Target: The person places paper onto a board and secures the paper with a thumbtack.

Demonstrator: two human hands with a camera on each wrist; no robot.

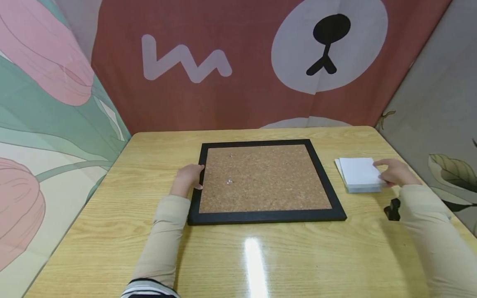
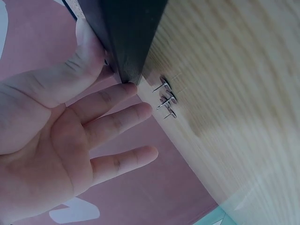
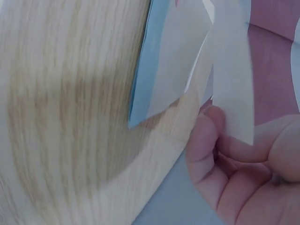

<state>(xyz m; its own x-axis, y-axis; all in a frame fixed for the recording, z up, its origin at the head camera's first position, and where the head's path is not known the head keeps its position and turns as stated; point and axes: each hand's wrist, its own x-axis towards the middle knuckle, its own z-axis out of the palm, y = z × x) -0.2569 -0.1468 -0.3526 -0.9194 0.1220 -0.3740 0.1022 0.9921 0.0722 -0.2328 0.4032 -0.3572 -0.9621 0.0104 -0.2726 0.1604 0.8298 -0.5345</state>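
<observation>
A cork board [image 1: 264, 178] in a black frame lies flat on the table. At its left edge, my left hand [image 1: 188, 177] touches the frame [image 2: 126, 37] with thumb and fingertips; the other fingers extend loosely. Close to those fingertips, several silver thumbtacks [image 2: 167, 97] lie on the wood, points showing. To the right of the board is a stack of paper sheets [image 1: 360, 171], white on top with bluish ones below. My right hand [image 1: 396, 171] pinches the edge of a white sheet [image 3: 233, 70] between thumb and index finger, lifted off the pile [image 3: 176, 56].
Small shiny bits [image 1: 229, 181] sit on the cork, too small to identify. A small black object [image 1: 392, 209] is beside the right wrist. The wooden table [image 1: 112, 231] ends at a printed cloth backdrop [image 1: 242, 99], with more printed cloth at both sides.
</observation>
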